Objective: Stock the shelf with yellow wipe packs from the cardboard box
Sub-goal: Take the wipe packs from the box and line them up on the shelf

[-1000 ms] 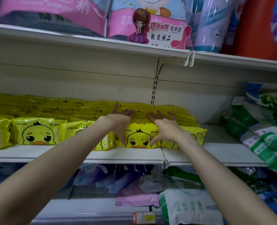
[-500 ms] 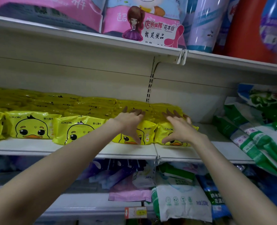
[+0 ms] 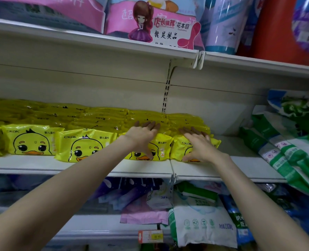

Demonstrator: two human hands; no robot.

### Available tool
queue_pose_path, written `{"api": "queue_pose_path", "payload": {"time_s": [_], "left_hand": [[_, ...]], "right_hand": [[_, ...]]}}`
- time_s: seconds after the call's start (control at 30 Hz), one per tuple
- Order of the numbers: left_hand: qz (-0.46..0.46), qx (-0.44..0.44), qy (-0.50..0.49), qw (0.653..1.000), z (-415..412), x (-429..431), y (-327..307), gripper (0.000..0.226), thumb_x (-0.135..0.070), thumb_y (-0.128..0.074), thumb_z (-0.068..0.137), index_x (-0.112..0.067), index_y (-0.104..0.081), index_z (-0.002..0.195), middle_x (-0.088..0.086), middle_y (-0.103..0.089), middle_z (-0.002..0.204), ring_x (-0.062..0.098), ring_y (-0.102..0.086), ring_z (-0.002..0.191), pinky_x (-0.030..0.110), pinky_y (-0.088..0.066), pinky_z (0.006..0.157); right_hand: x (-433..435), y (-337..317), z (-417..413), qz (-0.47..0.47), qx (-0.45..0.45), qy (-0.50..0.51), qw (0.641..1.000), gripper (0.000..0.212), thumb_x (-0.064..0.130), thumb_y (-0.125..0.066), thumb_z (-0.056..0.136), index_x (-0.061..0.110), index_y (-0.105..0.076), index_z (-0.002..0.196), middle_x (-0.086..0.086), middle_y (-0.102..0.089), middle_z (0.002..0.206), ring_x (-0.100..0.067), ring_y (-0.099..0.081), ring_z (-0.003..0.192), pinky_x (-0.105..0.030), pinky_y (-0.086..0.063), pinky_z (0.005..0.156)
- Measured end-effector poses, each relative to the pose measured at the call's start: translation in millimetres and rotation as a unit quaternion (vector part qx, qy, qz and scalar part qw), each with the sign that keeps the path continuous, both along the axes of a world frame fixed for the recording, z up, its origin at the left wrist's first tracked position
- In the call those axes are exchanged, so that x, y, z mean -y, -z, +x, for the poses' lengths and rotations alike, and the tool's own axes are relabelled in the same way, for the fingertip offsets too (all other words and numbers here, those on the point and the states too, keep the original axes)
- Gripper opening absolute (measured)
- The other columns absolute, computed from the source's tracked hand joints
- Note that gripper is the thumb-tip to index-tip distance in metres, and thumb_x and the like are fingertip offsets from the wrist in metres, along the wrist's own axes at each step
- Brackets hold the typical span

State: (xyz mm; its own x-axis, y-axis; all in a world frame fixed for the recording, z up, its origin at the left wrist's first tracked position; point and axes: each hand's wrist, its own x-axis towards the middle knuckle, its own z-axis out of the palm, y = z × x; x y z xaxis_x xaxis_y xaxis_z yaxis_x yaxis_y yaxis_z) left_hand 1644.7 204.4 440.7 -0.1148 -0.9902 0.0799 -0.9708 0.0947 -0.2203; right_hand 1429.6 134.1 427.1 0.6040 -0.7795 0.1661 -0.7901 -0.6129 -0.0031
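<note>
The yellow wipe packs (image 3: 32,140) read "ckak"; the pink card (image 3: 166,31) seemingly reads "我是奖品".

The cream shelf (image 3: 77,165) carries yellow wipe packs (image 3: 32,140), a front row standing face-out with more piled behind, and green-and-white bags (image 3: 285,156) slanting at its right end.

Dim, soft overall; glare on plastic; wide-angle bending at edges
</note>
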Motion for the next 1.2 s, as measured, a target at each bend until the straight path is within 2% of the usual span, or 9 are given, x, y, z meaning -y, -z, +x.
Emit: {"api": "queue_pose_path", "payload": {"time_s": [0.4, 0.63, 0.8, 0.93, 1.07, 1.2], "left_hand": [[-0.002, -0.003, -0.003, 1.0, -2.2, -1.9, -1.9, 0.121, -0.057, -0.072, 0.069, -0.013, 0.006, 0.15, 0.008, 0.0, 0.159, 0.023, -0.001, 0.147, 0.047, -0.007, 0.117], [0.006, 0.006, -0.009, 1.0, -2.0, -7.8, -9.1, 0.128, -0.067, -0.069, 0.063, -0.013, 0.009, 0.15, 0.008, 0.004, 0.159, 0.024, 0.003, 0.146, 0.053, 0.004, 0.116], [-0.016, -0.043, 0.0, 0.999, 16.4, -24.2, -22.0, 0.125, -0.066, -0.07, 0.063, -0.015, 0.002, 0.151, 0.004, -0.001, 0.159, 0.02, 0.001, 0.147, 0.05, 0.003, 0.117], [-0.039, -0.086, 0.005, 0.996, 41.6, -50.1, -29.0, 0.122, -0.066, -0.071, 0.062, -0.015, -0.005, 0.151, 0.002, -0.008, 0.159, 0.018, -0.009, 0.146, 0.048, 0.0, 0.118], [-0.07, -0.107, -0.035, 0.991, 74.6, -78.7, -25.1, 0.117, -0.065, -0.071, 0.061, -0.016, -0.012, 0.15, 0.0, -0.015, 0.158, 0.019, -0.016, 0.144, 0.047, -0.002, 0.118], [-0.086, -0.145, -0.076, 0.983, 101.9, -113.7, -15.7, 0.113, -0.061, -0.074, 0.062, -0.019, -0.017, 0.15, 0.001, -0.02, 0.156, 0.018, -0.018, 0.144, 0.044, 0.0, 0.117]], "right_hand": [[-2.1, -1.3, -2.5, 0.015, 0.008, -0.012, 1.0, 0.106, 0.04, -0.077, 0.072, 0.029, -0.008, 0.151, 0.005, -0.007, 0.159, -0.02, -0.003, 0.146, -0.042, -0.008, 0.114], [-12.0, -7.9, -2.6, -0.004, 0.034, -0.016, 0.999, 0.112, 0.049, -0.078, 0.066, 0.029, -0.008, 0.151, 0.005, -0.009, 0.159, -0.02, -0.004, 0.146, -0.043, -0.01, 0.113], [-34.3, -22.1, 6.4, 0.02, 0.094, -0.023, 0.995, 0.106, 0.052, -0.075, 0.068, 0.025, -0.014, 0.15, 0.001, -0.029, 0.153, -0.022, -0.017, 0.142, -0.044, -0.008, 0.114], [-53.7, -28.9, 28.5, 0.033, 0.132, -0.046, 0.99, 0.104, 0.056, -0.073, 0.068, 0.023, -0.017, 0.15, 0.001, -0.026, 0.154, -0.021, -0.018, 0.142, -0.045, -0.009, 0.116], [-69.0, -31.4, 55.1, 0.051, 0.163, -0.082, 0.982, 0.096, 0.056, -0.07, 0.072, 0.027, -0.02, 0.149, 0.001, -0.021, 0.156, -0.019, -0.015, 0.143, -0.04, -0.008, 0.116], [-82.8, -30.1, 82.5, 0.057, 0.207, -0.125, 0.969, 0.086, 0.05, -0.071, 0.075, 0.025, -0.029, 0.147, 0.001, -0.029, 0.153, -0.018, -0.021, 0.141, -0.037, -0.013, 0.114]]}}
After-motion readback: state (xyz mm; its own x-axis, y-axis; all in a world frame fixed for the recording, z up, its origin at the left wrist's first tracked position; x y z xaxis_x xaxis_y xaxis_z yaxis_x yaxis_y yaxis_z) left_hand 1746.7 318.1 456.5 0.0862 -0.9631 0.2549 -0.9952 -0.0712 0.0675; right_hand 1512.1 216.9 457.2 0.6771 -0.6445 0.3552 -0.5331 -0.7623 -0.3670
